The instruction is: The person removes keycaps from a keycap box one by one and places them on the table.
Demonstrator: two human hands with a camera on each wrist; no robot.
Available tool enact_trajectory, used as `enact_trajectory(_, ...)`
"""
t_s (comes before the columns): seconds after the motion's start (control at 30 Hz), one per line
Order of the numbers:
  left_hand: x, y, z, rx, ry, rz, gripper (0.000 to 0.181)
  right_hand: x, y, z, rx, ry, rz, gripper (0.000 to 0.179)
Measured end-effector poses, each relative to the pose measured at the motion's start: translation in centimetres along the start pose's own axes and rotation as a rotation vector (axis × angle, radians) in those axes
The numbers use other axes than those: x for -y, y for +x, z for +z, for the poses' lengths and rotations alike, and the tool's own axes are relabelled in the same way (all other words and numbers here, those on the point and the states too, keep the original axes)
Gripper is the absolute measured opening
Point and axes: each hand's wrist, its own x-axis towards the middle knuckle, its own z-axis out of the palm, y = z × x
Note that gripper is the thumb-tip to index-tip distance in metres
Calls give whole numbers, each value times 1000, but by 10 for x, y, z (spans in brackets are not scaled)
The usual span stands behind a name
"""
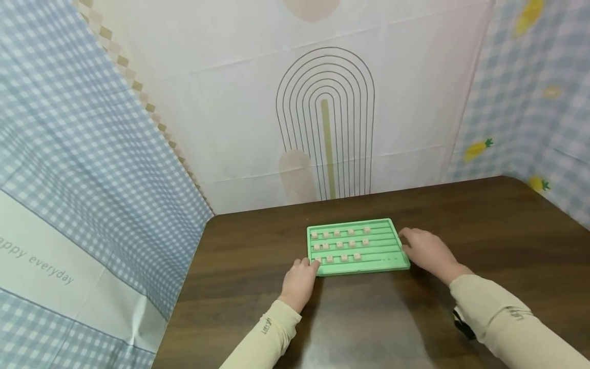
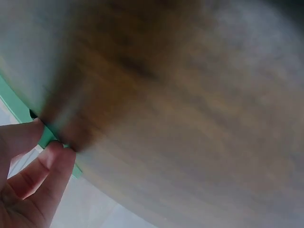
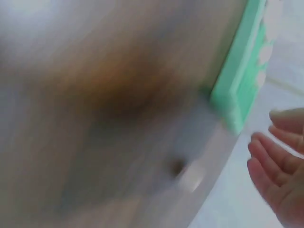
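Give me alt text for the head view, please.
A person's left hand grips the near left corner of a green tray holding three rows of small pale blocks, while the right hand is beside its right edge. Below is a dark wooden table; patterned cloth hangs behind.

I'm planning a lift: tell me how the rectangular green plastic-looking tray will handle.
The tray is probably stiff: its edges look straight. Broad and flat, it seems unlikely to tip. Its small, pale, square blocks may shift if tilted, being separate pieces.
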Motion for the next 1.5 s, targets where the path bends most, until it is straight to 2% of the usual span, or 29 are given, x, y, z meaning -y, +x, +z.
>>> enact_trajectory(0.13,-4,-3,1,23,28,-3,32,32,10,15,82,17,-96,20)
enact_trajectory(0.2,-7,-4,3,24,48,3,31,45,12,25,94,1,-137,19)
enact_trajectory(0.27,-9,-4,5,21,60,14,30,55,11,34,81,-26,-164,18)
enact_trajectory(0.4,-14,-5,8,10,38,39,27,64,9,48,2,-112,-192,14)
enact_trajectory(0.5,-16,-5,8,-2,20,61,23,65,9,51,-34,-158,-184,12)
enact_trajectory(0.67,-18,-3,8,-8,12,80,18,63,7,52,-43,-201,-175,11)
enact_trajectory(0.93,-18,-2,6,-25,17,89,14,62,10,51,-80,-211,-171,10)
enact_trajectory(1.07,-17,0,5,-4,19,90,15,60,11,47,-112,-205,-177,10)
enact_trajectory(1.27,-10,1,4,60,14,75,24,50,11,29,-148,-172,-195,12)
enact_trajectory(1.5,3,2,1,117,-13,63,25,17,10,-4,-127,-183,-131,15)
